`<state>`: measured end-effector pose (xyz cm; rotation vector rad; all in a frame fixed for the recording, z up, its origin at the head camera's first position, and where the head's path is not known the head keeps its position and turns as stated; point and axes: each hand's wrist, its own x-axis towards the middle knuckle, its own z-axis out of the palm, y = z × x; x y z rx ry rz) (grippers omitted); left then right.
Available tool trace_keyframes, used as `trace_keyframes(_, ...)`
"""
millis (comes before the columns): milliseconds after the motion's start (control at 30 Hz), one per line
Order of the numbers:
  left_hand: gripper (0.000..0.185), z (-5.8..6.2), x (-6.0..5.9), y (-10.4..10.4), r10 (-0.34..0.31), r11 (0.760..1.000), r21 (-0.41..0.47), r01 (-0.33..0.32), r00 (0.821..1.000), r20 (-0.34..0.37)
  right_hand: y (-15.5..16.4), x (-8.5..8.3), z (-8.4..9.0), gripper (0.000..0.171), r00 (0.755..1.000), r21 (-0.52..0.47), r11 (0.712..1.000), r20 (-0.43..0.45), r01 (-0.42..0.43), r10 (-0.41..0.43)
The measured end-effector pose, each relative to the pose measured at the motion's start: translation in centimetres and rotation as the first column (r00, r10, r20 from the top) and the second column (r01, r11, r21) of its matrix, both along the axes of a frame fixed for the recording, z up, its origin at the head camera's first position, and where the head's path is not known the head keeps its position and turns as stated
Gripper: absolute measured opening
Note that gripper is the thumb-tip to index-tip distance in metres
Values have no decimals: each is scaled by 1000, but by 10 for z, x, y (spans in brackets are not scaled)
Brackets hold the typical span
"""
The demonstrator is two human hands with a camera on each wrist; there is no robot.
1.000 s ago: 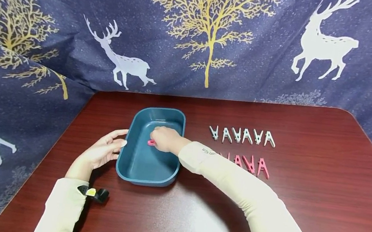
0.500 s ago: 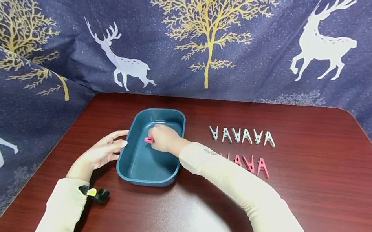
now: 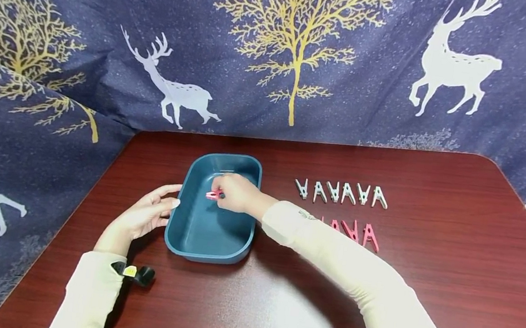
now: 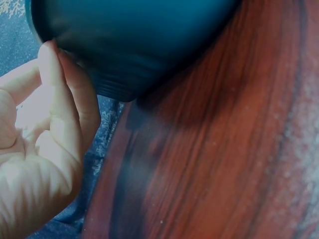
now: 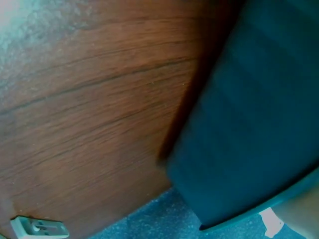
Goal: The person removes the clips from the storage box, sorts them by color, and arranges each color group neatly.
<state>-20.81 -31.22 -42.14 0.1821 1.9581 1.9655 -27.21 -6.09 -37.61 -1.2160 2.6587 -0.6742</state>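
Observation:
A dark blue plastic bin [image 3: 207,251] stands on the table, left of the middle in the head view. My left hand [image 3: 147,215] touches its left side near the rim with the fingertips; in the left wrist view the thumb and fingers of that hand [image 4: 55,129] meet at the bin's outer wall [image 4: 144,45]. Inside the bin, my right hand [image 3: 237,194] pinches a pink clothespin [image 3: 213,195], its prongs pointing left. The right wrist view shows mostly the bin's outer wall [image 5: 249,119], with only a bit of the hand at the lower right.
Right of the bin, several pale grey clothespins [image 3: 333,191] lie in a row. A row of pink clothespins [image 3: 370,238] lies nearer, partly hidden behind my right sleeve [image 3: 331,252]. A patterned blue cloth [image 3: 335,84] hangs behind the reddish-brown table [image 3: 456,258].
Within the bin my right hand and the clothespin shift first left, then slightly right and away from me. More of the clothespin shows now. The left hand keeps its place.

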Motion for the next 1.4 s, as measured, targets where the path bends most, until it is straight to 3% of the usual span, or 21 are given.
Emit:
trace_keyframes(300,37,3,0,2,15,1000,-14,-15,1000,19,7,5,3,18,990,-136,990,139,36,-17)
trace_keyframes(733,36,3,2,2,-3,999,52,1,1000,26,27,8,8,21,967,-274,955,251,113,-43)
trace_keyframes(1000,35,0,1,0,-17,999,49,16,1000,11,43,9,10,27,940,-417,885,336,206,-60)
trace_keyframes(1233,34,-1,2,0,-13,999,41,13,1000,7,56,13,9,29,878,-533,792,478,296,-7)
trace_keyframes(1400,34,1,1,-1,-15,1000,24,15,1000,3,68,15,8,30,866,-551,769,500,324,-7)
